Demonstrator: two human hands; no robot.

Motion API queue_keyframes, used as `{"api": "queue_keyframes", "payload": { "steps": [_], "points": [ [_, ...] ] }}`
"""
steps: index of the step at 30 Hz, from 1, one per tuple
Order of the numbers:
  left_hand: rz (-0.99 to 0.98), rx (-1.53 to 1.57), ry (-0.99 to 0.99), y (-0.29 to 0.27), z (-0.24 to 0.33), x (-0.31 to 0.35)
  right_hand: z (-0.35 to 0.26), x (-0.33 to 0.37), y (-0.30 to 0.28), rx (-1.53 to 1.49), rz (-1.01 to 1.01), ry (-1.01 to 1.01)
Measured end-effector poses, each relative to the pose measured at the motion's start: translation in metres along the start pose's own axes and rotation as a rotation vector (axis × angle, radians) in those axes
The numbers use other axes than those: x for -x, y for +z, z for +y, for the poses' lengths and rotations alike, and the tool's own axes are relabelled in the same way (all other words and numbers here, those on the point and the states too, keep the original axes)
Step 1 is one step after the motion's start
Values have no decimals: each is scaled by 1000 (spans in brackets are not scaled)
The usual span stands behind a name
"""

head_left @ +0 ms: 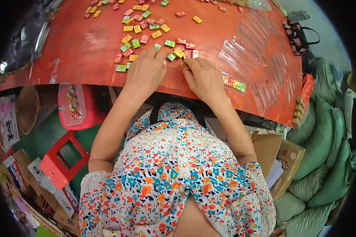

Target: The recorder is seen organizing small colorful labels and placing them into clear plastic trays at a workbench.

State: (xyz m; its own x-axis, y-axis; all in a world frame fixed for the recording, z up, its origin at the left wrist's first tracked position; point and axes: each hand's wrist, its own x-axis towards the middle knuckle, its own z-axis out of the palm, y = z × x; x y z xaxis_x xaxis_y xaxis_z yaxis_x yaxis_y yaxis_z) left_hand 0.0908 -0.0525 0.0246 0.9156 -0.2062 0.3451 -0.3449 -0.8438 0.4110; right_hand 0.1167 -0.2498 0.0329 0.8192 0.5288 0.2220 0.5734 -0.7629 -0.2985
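Small box-shaped packets in red, yellow, orange and green lie scattered on the red table (93,43). At the near middle, my left hand (146,70) reaches down over them, its fingertips closed around a small green box (158,46). To its right, my right hand (203,77) bends its thumb and fingers around a small orange box (182,65) lying low over the table. Between the hands sits a loose yellow box (178,53). Beside my right wrist, a row of small boxes (234,83) lies side by side. My left palm and lower fingers are hidden.
Clear plastic strips (245,49) cover the table's right side. At lower left, a clear tub (72,104) with several boxes rests on a red stool, near another red stool (64,160). Green sacks (318,138) and a cardboard box (287,166) stand right. A dark patterned bag (296,37) adjoins the table.
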Motion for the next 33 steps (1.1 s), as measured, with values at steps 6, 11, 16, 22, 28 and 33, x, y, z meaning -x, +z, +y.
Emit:
{"api": "queue_keyframes", "payload": {
  "steps": [6,11,16,22,28,33],
  "points": [
    [-132,43,31,2,-9,-17,-8,7,0,-124,-39,55],
    [-192,14,55,0,-4,-24,17,-16,-7,-135,54,-79],
    [-242,-7,18,7,0,-28,28,-40,3,-128,-59,-252],
    [-241,65,-72,3,6,-27,31,-27,-9,-91,38,-183],
    [-218,137,-1,-3,-2,-16,20,6,-19,-80,-27,-123],
    [-189,66,79,5,-10,-30,12,13,-16,-38,-80,-43]
  ]
}}
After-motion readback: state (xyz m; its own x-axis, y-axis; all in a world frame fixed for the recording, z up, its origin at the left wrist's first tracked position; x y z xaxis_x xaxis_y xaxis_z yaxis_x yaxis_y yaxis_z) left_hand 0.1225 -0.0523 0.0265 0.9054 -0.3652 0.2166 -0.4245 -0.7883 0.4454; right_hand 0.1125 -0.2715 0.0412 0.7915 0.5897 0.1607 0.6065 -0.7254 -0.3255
